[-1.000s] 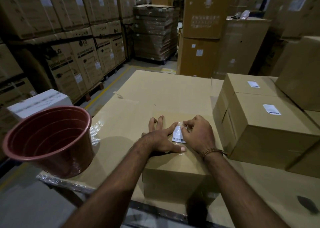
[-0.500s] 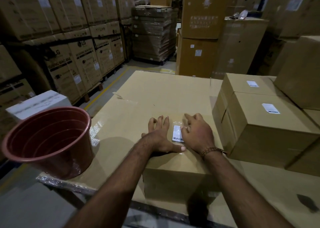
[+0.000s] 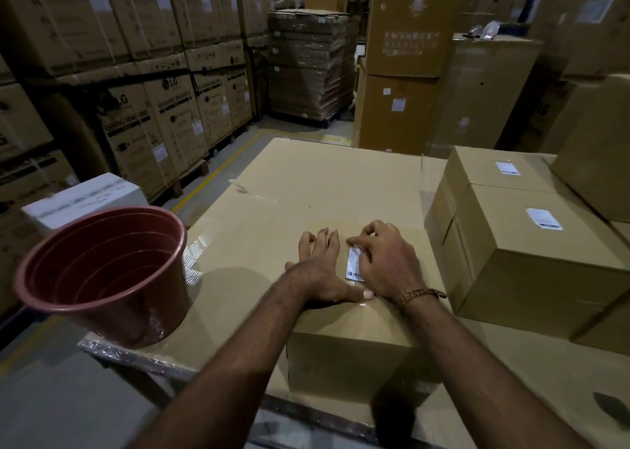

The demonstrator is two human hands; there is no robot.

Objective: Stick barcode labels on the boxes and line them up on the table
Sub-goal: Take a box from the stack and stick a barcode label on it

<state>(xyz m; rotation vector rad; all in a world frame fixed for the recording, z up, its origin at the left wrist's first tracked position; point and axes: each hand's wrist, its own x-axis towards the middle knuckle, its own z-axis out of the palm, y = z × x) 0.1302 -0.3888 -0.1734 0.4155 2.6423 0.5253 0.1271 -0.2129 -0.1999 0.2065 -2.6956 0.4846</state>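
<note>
A box is steadied by the flat, straight-fingered left hand; a barcode label is pressed down by the right hand's curled fingers.

- The plain brown cardboard box at lower centre is matt, with a glossy strip of clear tape along its top.
- The small white paper barcode label on it looks smooth.
- The reddish-brown plastic bucket at left is smooth and faintly shiny, ribbed inside.
- The cardboard-covered table top is matt, with shiny clear film at its left edge.
- The beaded brown bracelet looks rough.
</note>
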